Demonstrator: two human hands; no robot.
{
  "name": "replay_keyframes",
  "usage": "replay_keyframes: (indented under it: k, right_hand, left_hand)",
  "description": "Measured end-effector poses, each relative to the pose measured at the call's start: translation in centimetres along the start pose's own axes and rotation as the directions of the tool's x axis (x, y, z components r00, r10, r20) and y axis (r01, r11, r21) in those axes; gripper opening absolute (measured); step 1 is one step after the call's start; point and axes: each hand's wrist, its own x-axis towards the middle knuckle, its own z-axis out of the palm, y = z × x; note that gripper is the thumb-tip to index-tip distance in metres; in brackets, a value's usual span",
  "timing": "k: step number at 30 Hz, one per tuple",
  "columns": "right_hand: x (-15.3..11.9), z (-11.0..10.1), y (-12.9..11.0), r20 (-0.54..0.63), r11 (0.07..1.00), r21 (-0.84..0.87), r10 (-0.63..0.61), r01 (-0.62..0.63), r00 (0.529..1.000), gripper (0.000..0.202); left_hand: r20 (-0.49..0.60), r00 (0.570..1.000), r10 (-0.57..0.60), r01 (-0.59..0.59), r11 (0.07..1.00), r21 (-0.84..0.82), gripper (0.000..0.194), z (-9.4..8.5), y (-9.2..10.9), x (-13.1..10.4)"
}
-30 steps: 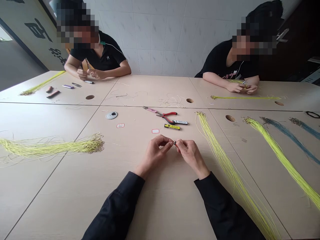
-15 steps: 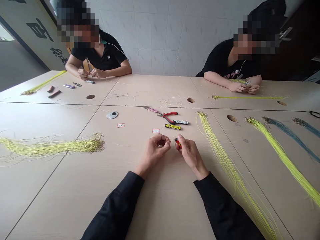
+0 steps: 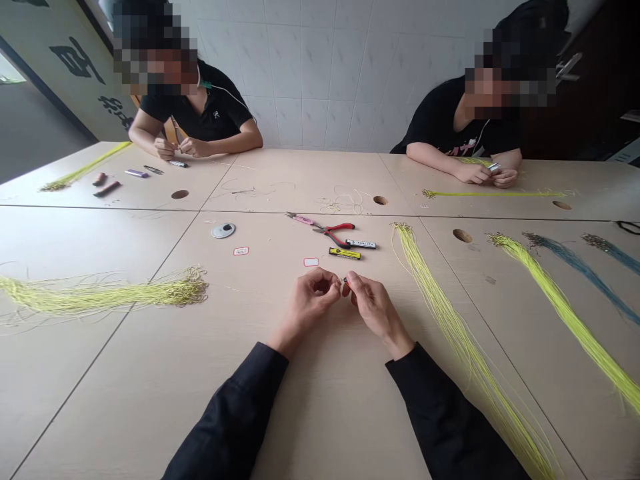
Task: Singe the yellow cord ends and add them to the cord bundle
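My left hand (image 3: 316, 293) is closed in a pinch just in front of the pliers. Between its thumb and forefinger is a small metal hook, mostly hidden by the fingertips; a faint thin line trails off to the left. My right hand (image 3: 371, 303) wraps around a small red lighter (image 3: 346, 283), with its thumb over the top. The lighter's end almost meets the left fingertips. Whether a flame burns there I cannot make out. Left of my hands lies a bundle of yellow lines (image 3: 115, 294) with small hooks at its right end.
Beyond my hands lie red-handled pliers (image 3: 333, 233), pink-handled snips (image 3: 301, 219), a yellow lighter (image 3: 345, 254) and a white lighter (image 3: 361, 245). More yellow lines (image 3: 440, 313) run along the right. Two people work across the table (image 3: 280, 180), which has several round holes.
My right hand has moved left, bringing the lighter up to the left fingertips. More of the lighter is now covered. My left hand keeps its pinch in almost the same place.
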Motion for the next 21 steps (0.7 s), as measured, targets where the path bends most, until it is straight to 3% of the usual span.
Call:
replay_keyframes:
  k: [15,21]
  right_hand:
    - [0.02,-0.03,-0.16,0.007,0.997,0.072,-0.007,0.007,1.000,0.051]
    - [-0.21,-0.07,-0.57,0.179,0.942,0.316,0.060,-0.115,0.982,0.040]
  left_hand:
    - [-0.011,1.000,0.012,-0.011,0.999,0.031,0.013,-0.09,-0.16,0.01]
    - [-0.055,0.998,-0.020,0.022,0.999,0.035,0.024,-0.35,0.05,0.22]
